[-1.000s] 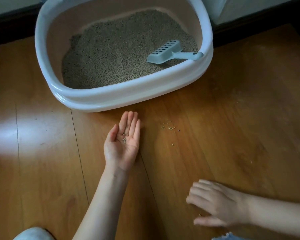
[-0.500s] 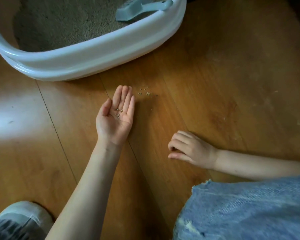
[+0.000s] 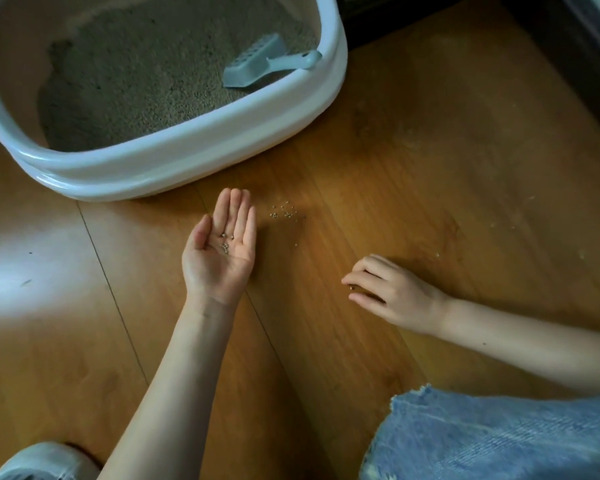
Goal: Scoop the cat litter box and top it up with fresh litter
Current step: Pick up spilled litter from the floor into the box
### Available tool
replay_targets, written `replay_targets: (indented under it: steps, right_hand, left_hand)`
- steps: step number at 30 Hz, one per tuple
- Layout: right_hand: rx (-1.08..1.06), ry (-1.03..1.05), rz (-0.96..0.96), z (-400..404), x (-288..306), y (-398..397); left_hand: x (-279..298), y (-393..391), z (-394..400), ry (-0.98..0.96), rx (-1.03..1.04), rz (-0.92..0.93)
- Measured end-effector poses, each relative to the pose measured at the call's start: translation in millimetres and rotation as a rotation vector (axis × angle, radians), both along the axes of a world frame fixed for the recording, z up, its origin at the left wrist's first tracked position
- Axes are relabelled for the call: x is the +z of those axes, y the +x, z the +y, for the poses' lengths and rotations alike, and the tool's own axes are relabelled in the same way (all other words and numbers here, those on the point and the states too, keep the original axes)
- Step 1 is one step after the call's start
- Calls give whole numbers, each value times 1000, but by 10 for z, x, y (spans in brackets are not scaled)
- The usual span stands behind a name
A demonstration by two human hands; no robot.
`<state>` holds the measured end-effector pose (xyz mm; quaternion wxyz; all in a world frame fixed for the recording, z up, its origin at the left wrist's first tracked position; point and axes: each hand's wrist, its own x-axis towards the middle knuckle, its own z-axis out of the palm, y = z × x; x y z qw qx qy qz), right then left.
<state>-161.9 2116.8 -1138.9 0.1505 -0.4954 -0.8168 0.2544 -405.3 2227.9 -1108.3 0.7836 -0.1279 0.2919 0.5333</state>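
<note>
A white litter box (image 3: pixel 194 157) on the wooden floor (image 3: pixel 413 161) holds grey-brown litter (image 3: pixel 146 81) and a pale blue slotted scoop (image 3: pixel 257 65), which lies on the litter at the box's right side, its long axis running left-right, handle pointing right toward the rim. Just beyond the straight, pressed-together fingers of the left hand (image 3: pixel 222 247), palm up and cupping a few granules (image 3: pixel 225 244), sits the box. A small scatter of spilled granules (image 3: pixel 284 212) lies just right of those fingertips, while the right hand (image 3: pixel 392 292), fingers curled, pinches a granule on the floor.
</note>
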Motion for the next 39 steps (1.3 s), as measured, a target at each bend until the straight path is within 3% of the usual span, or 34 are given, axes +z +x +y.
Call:
replay_targets:
  steps: [10, 18, 25, 31, 35, 39]
  right_hand:
    - [27, 70, -25, 133, 17, -61]
    - [-48, 147, 66, 997, 173, -468]
    - [168, 175, 2, 1065, -36, -524]
    - [305, 336, -91, 988, -102, -435]
    - [256, 318, -119, 921, -92, -424]
    - [56, 273, 61, 995, 226, -701]
  left_hand:
    - [13, -58, -49, -36, 39, 2]
    - [-1, -106, -47, -64, 62, 33]
    - [-23, -114, -47, -80, 62, 21]
    - [-79, -90, -66, -107, 46, 28]
    - [-101, -57, -62, -110, 32, 40]
    - [-105, 12, -62, -83, -14, 49]
